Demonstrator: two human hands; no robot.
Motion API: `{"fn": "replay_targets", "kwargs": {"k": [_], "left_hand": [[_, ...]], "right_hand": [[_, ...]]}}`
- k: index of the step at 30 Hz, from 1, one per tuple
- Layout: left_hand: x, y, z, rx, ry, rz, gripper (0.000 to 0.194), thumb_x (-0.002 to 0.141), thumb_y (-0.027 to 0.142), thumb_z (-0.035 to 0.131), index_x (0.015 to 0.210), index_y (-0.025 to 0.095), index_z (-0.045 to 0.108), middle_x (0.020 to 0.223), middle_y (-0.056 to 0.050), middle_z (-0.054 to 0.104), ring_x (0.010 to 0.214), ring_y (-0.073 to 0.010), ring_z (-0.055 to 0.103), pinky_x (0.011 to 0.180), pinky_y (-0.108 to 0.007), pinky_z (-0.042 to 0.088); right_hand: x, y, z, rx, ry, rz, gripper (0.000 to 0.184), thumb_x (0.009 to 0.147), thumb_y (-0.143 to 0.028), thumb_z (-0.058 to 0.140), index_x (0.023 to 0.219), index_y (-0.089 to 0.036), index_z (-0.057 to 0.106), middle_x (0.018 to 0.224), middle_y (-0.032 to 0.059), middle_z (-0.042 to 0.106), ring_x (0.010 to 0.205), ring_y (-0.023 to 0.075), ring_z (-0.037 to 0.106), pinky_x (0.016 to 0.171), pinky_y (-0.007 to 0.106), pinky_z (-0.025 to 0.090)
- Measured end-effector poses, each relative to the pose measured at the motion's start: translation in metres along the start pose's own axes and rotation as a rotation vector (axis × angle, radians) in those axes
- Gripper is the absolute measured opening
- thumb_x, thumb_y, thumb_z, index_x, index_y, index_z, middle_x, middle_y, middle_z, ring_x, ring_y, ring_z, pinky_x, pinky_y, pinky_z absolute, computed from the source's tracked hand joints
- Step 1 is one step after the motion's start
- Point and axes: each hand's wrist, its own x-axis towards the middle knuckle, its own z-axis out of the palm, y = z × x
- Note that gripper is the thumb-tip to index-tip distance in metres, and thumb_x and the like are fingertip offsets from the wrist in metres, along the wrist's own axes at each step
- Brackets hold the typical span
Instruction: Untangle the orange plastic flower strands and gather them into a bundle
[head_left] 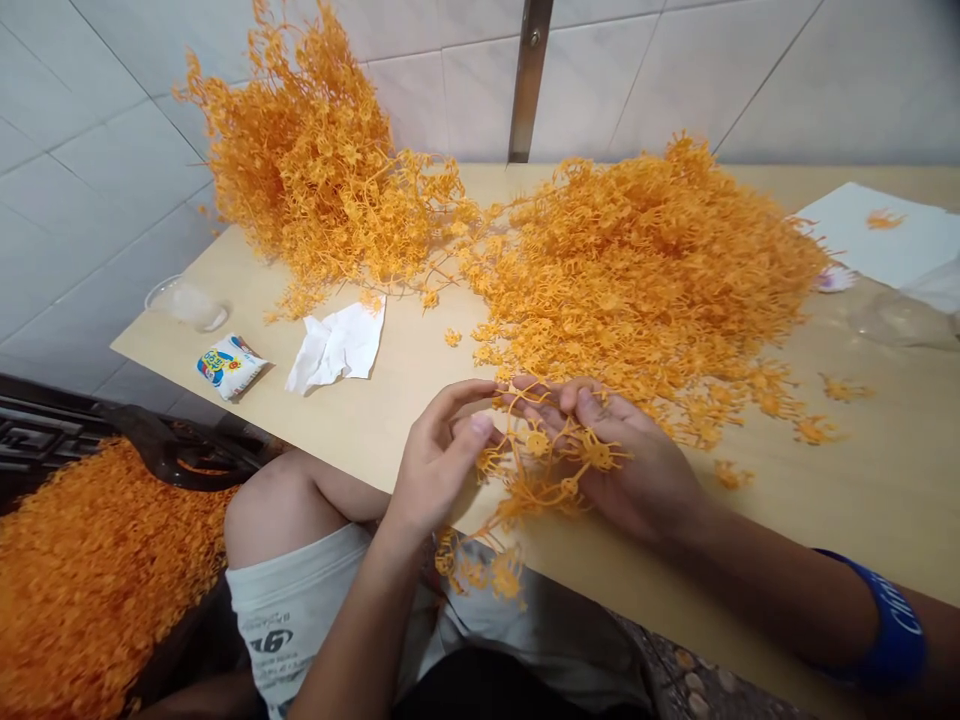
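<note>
Between my hands, just over the table's front edge, is an orange plastic flower sprig (pixel 536 440) with thin curling stems and small spiky blossoms. My left hand (pixel 442 455) pinches it from the left with thumb and fingers. On the other side my right hand (pixel 637 460) is closed round part of the sprig, its fingers curled towards the left fingertips. Lower blossoms of the sprig (pixel 487 570) dangle above my lap. Right behind my hands lies a broad heap of loose orange plastic blossoms (pixel 652 270).
A tall tangle of orange stems (pixel 300 160) stands at the back left of the table (pixel 450 365). Nearby are crumpled white paper (pixel 341 345), a small printed packet (pixel 229 365) and a clear plastic cup (pixel 187 303). White sheets (pixel 877 230) lie far right. More orange pieces (pixel 97 570) fill the lower left.
</note>
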Motion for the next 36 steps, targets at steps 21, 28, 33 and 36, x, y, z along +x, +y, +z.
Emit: {"fn": "replay_targets", "kwargs": {"k": [21,28,33,36], "left_hand": [[-0.0016,0.0038,-0.0005,0.214,0.057,0.009,0.021,0.089,0.035,0.062,0.1,0.021,0.073,0.09,-0.004,0.072,0.084,-0.0164,0.063,0.077,-0.026,0.048],[0.0017,0.0027,0.0001,0.181,0.099,0.004,0.018,0.085,0.033,0.067,0.098,0.021,0.07,0.085,0.0,0.065,0.075,-0.0106,0.058,0.071,-0.021,0.045],[0.0031,0.0018,0.0026,0.045,0.102,-0.059,0.032,0.08,0.037,0.073,0.103,0.019,0.062,0.065,0.006,0.048,0.052,-0.0052,0.04,0.05,-0.019,0.036],[0.0023,0.0019,-0.0008,-0.034,0.014,-0.064,0.029,0.081,0.038,0.072,0.101,0.019,0.062,0.06,0.007,0.048,0.048,-0.004,0.039,0.046,-0.017,0.032]], "right_hand": [[-0.0069,-0.0035,0.0053,-0.469,-0.155,0.119,0.046,0.071,-0.043,0.078,0.099,-0.022,0.05,0.07,-0.0049,0.054,0.06,0.0117,0.06,0.059,0.027,0.054],[-0.0048,-0.0018,0.003,-0.443,-0.25,0.089,0.039,0.076,-0.038,0.074,0.101,-0.022,0.049,0.07,-0.0048,0.057,0.061,0.0107,0.061,0.06,0.025,0.051],[-0.0036,-0.0018,0.0016,-0.323,-0.158,0.044,0.039,0.077,-0.038,0.074,0.104,-0.022,0.05,0.072,-0.0045,0.057,0.059,0.0096,0.057,0.054,0.022,0.046],[-0.0035,-0.0006,0.0031,-0.211,-0.067,0.037,0.042,0.073,-0.035,0.077,0.104,-0.023,0.051,0.073,-0.0058,0.054,0.058,0.0082,0.055,0.053,0.021,0.045]]}}
